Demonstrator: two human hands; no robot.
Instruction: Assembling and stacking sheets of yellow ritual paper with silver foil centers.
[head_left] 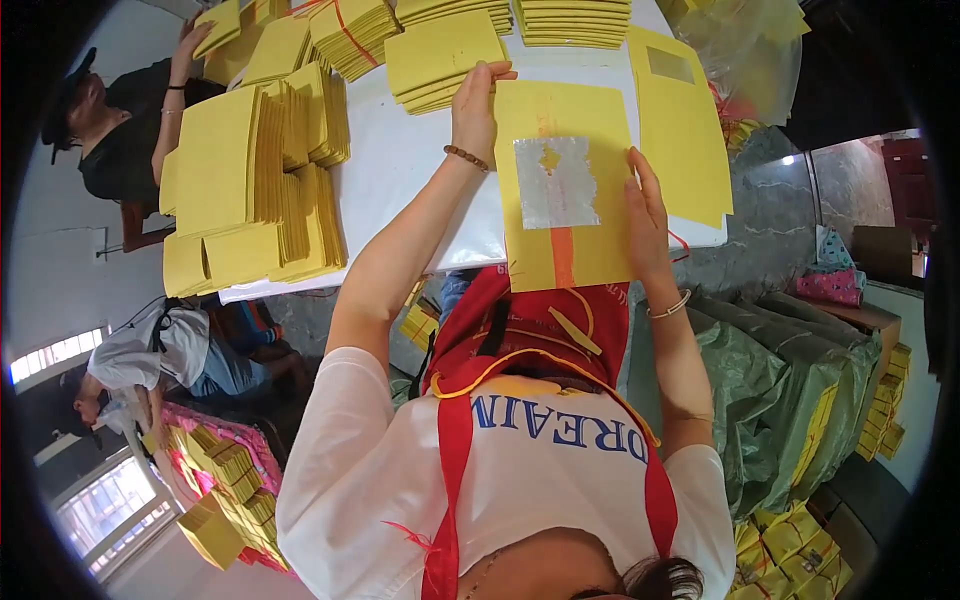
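Note:
Between my hands is a yellow joss paper sheet [605, 255], with a torn-edged silver foil square and an orange strip on its face. It is over the table's near edge, in front of my red apron. My left hand [478, 112] grips its upper left edge, fingertips pointing toward a stack of folded yellow paper [440, 52]. My right hand [648, 215] holds the right edge, fingers stretched up along it and thumb side hidden. Beside that hand, a larger yellow sheet [690, 150] with a grey rectangle lies on the table.
Yellow paper stacks [215, 160] crowd the left side of the white table [390, 150]; more tied bundles [350, 35] stand along the back. A co-worker [130, 130] handles paper at the far left. Green plastic-covered piles [770, 380] stand at my right.

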